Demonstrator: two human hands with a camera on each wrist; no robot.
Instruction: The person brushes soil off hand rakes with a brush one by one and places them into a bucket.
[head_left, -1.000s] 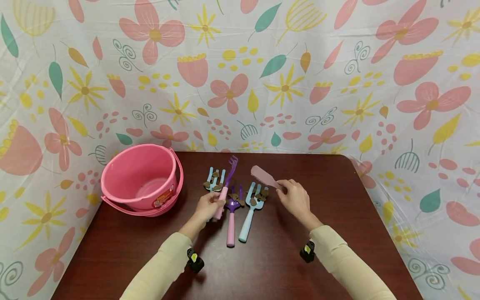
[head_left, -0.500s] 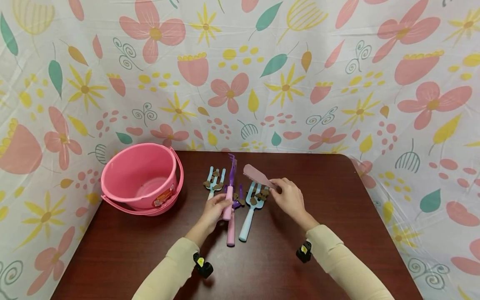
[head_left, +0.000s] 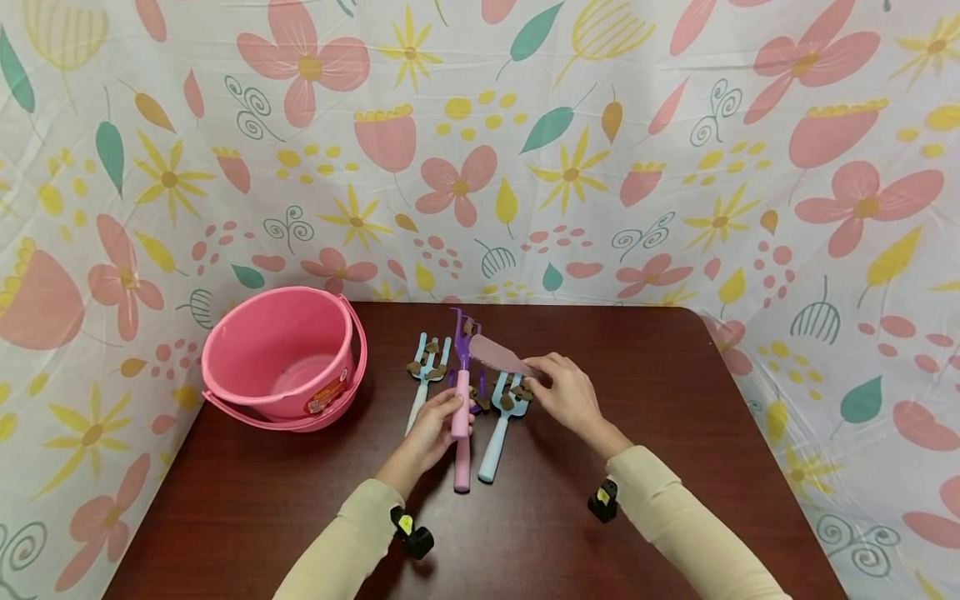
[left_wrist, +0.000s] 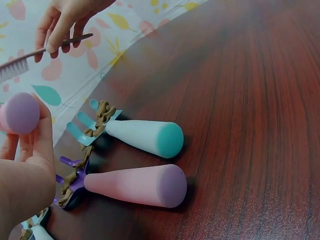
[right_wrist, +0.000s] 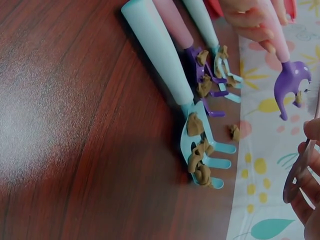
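Note:
My left hand [head_left: 431, 429] grips the pink handle of a purple hand fork [head_left: 461, 404], raised above the table with its tines pointing away. Brown clay-like lumps cling to the tines. My right hand [head_left: 566, 392] holds a pink brush [head_left: 498, 354] by its handle; in the left wrist view its pale bristles [left_wrist: 14, 70] face down. The brush head is at the fork's tines, though contact is hard to tell. Below lie a purple fork with a pink handle [head_left: 462, 471] and two light blue forks, one right [head_left: 492, 450], one left [head_left: 417, 408], all with brown lumps on them.
A pink bucket [head_left: 277, 337] with its handle down stands at the table's left. A loose brown lump [right_wrist: 235, 132] shows beyond the forks in the right wrist view. Behind the dark wooden table [head_left: 637, 533] hangs a flowered curtain [head_left: 457, 108].
My left hand has moved right with the hand fork, over the lying purple fork, and turned it more upright in view. My right hand has brought the brush left to the tines.

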